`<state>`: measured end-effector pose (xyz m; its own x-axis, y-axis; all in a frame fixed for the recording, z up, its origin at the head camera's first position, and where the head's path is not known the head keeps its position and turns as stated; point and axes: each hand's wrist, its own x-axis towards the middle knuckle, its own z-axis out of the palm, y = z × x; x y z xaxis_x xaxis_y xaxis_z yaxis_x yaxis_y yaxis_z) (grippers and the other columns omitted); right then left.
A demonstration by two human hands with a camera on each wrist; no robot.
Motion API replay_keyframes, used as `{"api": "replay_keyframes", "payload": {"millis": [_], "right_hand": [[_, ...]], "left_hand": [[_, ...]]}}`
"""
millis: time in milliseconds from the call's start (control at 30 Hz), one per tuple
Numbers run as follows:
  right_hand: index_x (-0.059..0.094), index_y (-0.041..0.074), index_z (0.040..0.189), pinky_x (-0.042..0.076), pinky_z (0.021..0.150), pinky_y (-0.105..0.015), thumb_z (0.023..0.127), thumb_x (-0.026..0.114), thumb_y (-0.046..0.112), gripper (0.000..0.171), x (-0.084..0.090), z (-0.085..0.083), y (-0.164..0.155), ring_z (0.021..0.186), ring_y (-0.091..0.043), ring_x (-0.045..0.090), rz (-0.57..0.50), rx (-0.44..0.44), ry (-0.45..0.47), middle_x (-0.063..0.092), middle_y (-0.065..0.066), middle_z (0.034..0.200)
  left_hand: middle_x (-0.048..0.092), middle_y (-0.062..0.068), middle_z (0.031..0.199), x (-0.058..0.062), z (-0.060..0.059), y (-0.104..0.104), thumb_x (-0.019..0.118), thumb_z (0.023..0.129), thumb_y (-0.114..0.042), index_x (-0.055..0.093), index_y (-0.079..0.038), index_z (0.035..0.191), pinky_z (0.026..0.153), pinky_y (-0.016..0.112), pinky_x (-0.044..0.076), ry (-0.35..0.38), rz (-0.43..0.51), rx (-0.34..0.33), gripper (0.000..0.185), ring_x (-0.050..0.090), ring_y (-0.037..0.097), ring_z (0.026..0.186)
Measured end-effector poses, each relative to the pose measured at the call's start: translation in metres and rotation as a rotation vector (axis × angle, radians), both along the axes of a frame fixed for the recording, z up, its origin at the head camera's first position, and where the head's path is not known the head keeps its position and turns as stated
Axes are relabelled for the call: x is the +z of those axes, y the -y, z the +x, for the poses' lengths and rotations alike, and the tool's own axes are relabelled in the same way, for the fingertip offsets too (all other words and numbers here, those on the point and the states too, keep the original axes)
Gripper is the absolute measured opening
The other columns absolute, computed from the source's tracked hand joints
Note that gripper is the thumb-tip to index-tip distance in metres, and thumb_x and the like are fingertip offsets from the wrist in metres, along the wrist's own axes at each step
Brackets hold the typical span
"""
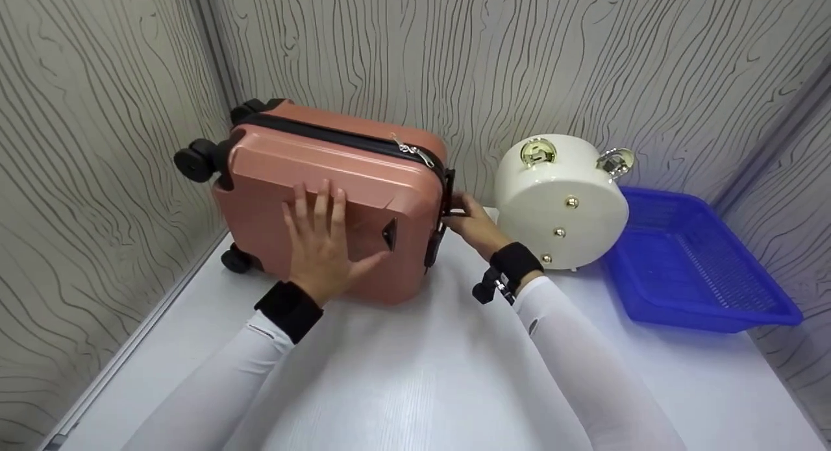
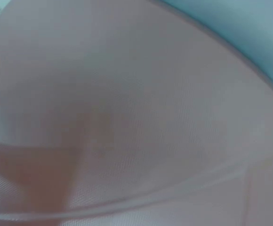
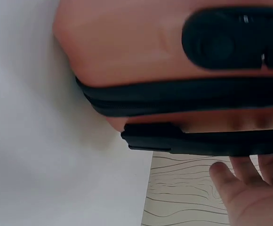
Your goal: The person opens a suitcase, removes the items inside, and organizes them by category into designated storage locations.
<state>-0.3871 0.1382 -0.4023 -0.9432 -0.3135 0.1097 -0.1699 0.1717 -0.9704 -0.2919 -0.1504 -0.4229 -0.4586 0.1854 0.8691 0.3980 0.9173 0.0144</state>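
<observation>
A rose-pink hard-shell suitcase (image 1: 370, 169) lies on its long side, wheels to the left and its zipped seam upward. My left hand (image 1: 318, 256) lies flat against its broad face, fingers straight and spread. At the right end, my right hand (image 1: 477, 227) has its fingers hooked behind the black carry handle (image 3: 212, 143). The thumb (image 3: 219, 169) stands apart from the handle in the right wrist view, and the handle bar partly hides the fingers. Pale, blurred fabric (image 2: 150, 94) fills most of the left wrist view, where the left hand's grip does not show.
A white round case (image 1: 561, 207) with gold studs and two gold bell-like fittings stands close to my right hand. Beyond it a blue plastic basket (image 1: 688, 318) sits by the right wall. Wood-grain panels (image 1: 389, 48) enclose the white tabletop (image 1: 389, 373) behind and at both sides.
</observation>
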Motion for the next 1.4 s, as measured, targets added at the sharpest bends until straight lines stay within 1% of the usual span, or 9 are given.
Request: {"api": "replay_keyframes", "payload": {"millis": [133,267,400,533,767,933,1067,1233,1400], "right_hand": [[0.049,-0.005,0.145,0.044,0.123,-0.050,0.106,0.057,0.009,0.042,0.001,0.007,0.000,0.130,-0.026,0.058,-0.043,0.036,0.044,0.059,-0.020,0.141],[0.054,-0.006,0.149,0.052,0.115,-0.044,0.114,0.048,0.022,0.045,-0.002,0.013,0.001,0.118,-0.014,0.065,-0.079,0.072,0.051,0.069,-0.006,0.127],[0.069,0.000,0.110,0.057,0.089,-0.031,0.117,0.044,0.024,0.035,-0.009,0.020,0.003,0.089,-0.009,0.066,-0.091,0.099,-0.025,0.068,0.004,0.094],[0.057,0.014,0.079,0.049,0.070,-0.027,0.118,0.042,0.021,0.042,-0.016,0.028,0.010,0.069,-0.011,0.055,-0.114,0.099,-0.087,0.056,0.005,0.073],[0.044,0.016,0.069,0.031,0.057,-0.025,0.118,0.042,0.019,0.049,-0.017,0.049,0.028,0.054,-0.009,0.035,-0.220,0.022,-0.087,0.039,0.008,0.058],[0.043,0.017,0.069,0.029,0.053,-0.023,0.118,0.043,0.021,0.049,-0.003,0.063,0.038,0.051,-0.007,0.032,-0.292,-0.006,-0.079,0.037,0.009,0.057],[0.043,0.018,0.066,0.031,0.052,-0.024,0.118,0.045,0.027,0.053,0.009,0.071,0.045,0.051,-0.007,0.034,-0.352,-0.068,-0.050,0.038,0.009,0.055],[0.039,0.018,0.062,0.034,0.053,-0.026,0.119,0.042,0.037,0.060,0.012,0.078,0.051,0.049,-0.009,0.032,-0.453,-0.098,0.048,0.034,0.008,0.054],[0.038,0.017,0.063,0.038,0.056,-0.026,0.119,0.037,0.041,0.062,0.003,0.087,0.056,0.052,-0.012,0.035,-0.472,-0.090,0.099,0.034,0.006,0.056]], "left_hand": [[0.027,0.029,0.171,0.003,-0.006,0.012,0.074,0.083,-0.080,0.018,-0.008,0.169,0.124,0.083,0.018,0.019,0.025,-0.039,0.125,0.022,0.064,0.157],[0.027,0.031,0.171,-0.003,-0.008,0.024,0.050,0.091,-0.091,0.019,-0.012,0.170,0.125,0.081,0.018,0.042,0.094,-0.060,0.116,0.022,0.064,0.158],[0.023,0.034,0.173,-0.015,-0.001,0.027,0.041,0.090,-0.096,0.020,-0.008,0.170,0.125,0.079,0.020,0.129,0.239,-0.067,0.122,0.020,0.062,0.159],[0.020,0.037,0.173,-0.029,0.012,0.028,0.045,0.094,-0.091,0.021,0.005,0.168,0.127,0.074,0.025,0.304,0.427,-0.082,0.123,0.022,0.058,0.160],[0.019,0.034,0.170,-0.038,0.033,0.030,0.057,0.111,-0.044,0.013,0.007,0.169,0.126,0.066,0.033,0.664,0.731,-0.121,0.088,0.028,0.052,0.159],[0.013,0.043,0.170,-0.043,0.044,0.030,0.041,0.117,-0.042,0.004,0.014,0.167,0.132,0.063,0.022,0.920,0.908,-0.161,0.084,0.019,0.055,0.162],[0.019,0.044,0.168,-0.046,0.052,0.029,0.031,0.116,-0.049,-0.001,0.016,0.166,0.121,0.065,0.042,1.078,1.091,-0.195,0.088,0.032,0.055,0.155],[0.026,0.036,0.168,-0.049,0.054,0.029,0.024,0.110,-0.071,0.005,0.003,0.171,0.115,0.065,0.049,1.214,1.339,-0.352,0.098,0.048,0.056,0.145],[0.036,0.017,0.164,-0.049,0.042,0.031,0.034,0.104,-0.081,0.020,-0.015,0.171,0.122,0.053,0.040,1.141,1.591,-0.536,0.095,0.046,0.038,0.147]]}}
